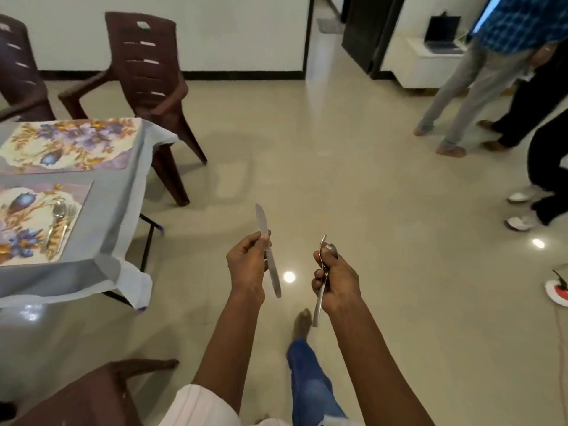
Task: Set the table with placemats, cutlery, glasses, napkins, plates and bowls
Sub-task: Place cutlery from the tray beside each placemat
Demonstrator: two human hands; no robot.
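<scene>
My left hand grips a table knife by its middle, blade pointing up and away. My right hand holds a spoon and a fork together, their handles hanging below my fist. Both hands hover over the floor, to the right of the table, which has a grey cloth. Two floral placemats lie on it: the far one is bare, while the near one carries a spoon and fork at its right edge.
Two brown plastic chairs stand behind the table, and another chair is at the bottom left. Two people's legs stand at the right. A red and white object lies at the right edge. Tiled floor spreads ahead.
</scene>
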